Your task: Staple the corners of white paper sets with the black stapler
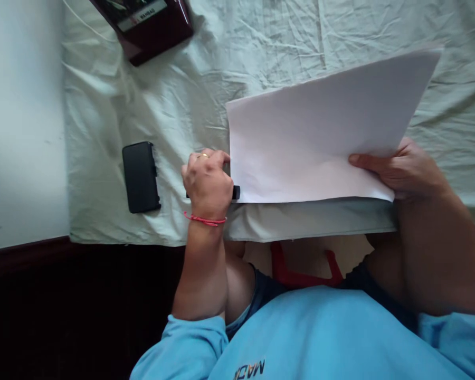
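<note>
My right hand (409, 169) grips a stack of white paper sheets (301, 137) at its right side, thumb on top and fingers underneath. The right end of the stack is raised and bent up, while its left edge lies low over the cloth. At that left edge, near the front corner, my left hand (209, 182) is closed over a black stapler (236, 192). Only its two ends show, the right one touching the paper corner; the hand hides the rest.
Left of my left hand lies a flat black rectangular case (140, 177). A shiny dark red box-shaped thing (154, 31) stands at the back left, by a white cord (87, 24). A pale green wrinkled cloth (182, 105) covers the table. Below its edge shows a red stool (301, 277).
</note>
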{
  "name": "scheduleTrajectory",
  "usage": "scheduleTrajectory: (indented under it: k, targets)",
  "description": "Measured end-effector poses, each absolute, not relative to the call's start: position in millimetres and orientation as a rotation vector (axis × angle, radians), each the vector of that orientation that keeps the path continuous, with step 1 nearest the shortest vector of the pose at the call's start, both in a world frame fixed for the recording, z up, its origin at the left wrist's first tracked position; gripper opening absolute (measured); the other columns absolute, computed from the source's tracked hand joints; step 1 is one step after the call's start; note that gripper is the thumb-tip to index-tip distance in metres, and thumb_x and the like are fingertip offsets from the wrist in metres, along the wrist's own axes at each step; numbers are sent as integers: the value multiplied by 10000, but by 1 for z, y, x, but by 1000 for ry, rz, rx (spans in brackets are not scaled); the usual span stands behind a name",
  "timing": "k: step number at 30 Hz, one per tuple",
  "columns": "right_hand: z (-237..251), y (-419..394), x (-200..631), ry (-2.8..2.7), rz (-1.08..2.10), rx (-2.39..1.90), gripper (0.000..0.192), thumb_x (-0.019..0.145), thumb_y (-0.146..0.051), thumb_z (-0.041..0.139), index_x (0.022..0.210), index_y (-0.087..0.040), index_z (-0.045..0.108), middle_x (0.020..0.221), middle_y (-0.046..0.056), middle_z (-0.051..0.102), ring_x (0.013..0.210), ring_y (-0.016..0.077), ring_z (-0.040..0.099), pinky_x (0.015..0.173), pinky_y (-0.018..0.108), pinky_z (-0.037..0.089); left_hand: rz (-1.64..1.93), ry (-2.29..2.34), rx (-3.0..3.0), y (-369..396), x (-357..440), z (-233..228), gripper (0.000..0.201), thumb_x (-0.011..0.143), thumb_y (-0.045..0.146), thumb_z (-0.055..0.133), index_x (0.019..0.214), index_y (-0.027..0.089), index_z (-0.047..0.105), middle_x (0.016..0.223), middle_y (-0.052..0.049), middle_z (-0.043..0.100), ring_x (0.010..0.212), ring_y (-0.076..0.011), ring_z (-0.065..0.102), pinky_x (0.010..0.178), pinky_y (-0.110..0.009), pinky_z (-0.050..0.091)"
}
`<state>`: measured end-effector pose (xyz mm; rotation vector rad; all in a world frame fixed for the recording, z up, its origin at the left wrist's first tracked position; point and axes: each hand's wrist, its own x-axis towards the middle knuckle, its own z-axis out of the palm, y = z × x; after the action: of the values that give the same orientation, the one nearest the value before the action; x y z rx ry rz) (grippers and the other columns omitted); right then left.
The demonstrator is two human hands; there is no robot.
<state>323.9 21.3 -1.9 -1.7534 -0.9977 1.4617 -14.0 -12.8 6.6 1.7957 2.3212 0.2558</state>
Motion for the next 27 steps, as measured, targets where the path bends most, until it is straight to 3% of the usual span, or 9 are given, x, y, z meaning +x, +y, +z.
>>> scheduleTrajectory:
  k: [5,12,27]
  targets:
    - [-1,23,323,-981,1482,-1738,427,510,-357,1000,856,-190,813,1007,44,798,834,170,705,691,280,594,423,2349,1793,-12,-13,-2,398,825,-20,484,902,241,775,1047,-104,783,1114,-357,677,1064,-539,515]
    - [-2,19,328,-1063,1424,-1693,400,559,-377,1000,860,-208,799,1022,24,794,877,176,718,752,296,615,450,2373,1717,-14,-19,13,408,801,-20,481,940,171,814,1037,-110,798,1112,-333,732,1035,-501,557]
    - [5,19,346,-1073,1433,-1836,522,497,-427,1032,926,-217,822,1079,48,801,873,200,723,690,283,603,182,2193,1817,-25,-15,27,408,854,44,502,976,214,853,1057,-93,828,1032,-329,767,960,-432,565]
